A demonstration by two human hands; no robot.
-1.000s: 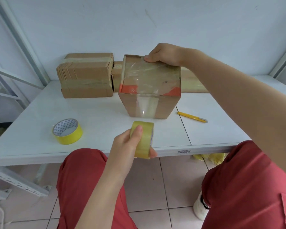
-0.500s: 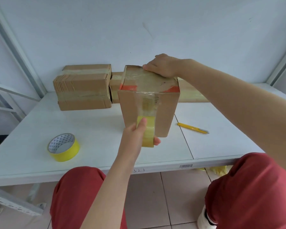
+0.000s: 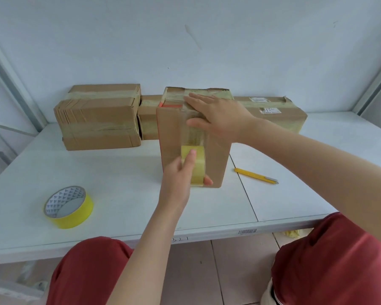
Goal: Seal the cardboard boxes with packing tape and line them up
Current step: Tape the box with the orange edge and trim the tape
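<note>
White counter (image 3: 119, 172) carrying everything. Taped boxes (image 3: 97, 119) lying in a row against the back wall. Tall cardboard box (image 3: 169, 139) standing upright just in front of them, mid-counter. Right hand (image 3: 216, 117) lying flat, fingers straight, pressing clear tape over the box's top front edge. Left hand (image 3: 178, 175) gripping tape roll (image 3: 195, 166) against the box's front face, low down. Yellow roll (image 3: 68, 206) lying flat at left; yellow cutter (image 3: 255, 176) lying at right, apart from the box.

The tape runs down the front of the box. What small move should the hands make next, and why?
Probably the right hand should slide down the front of the box, smoothing the tape strip, since it presses only at the top edge while the left hand holds the tape roll near the bottom.
</note>
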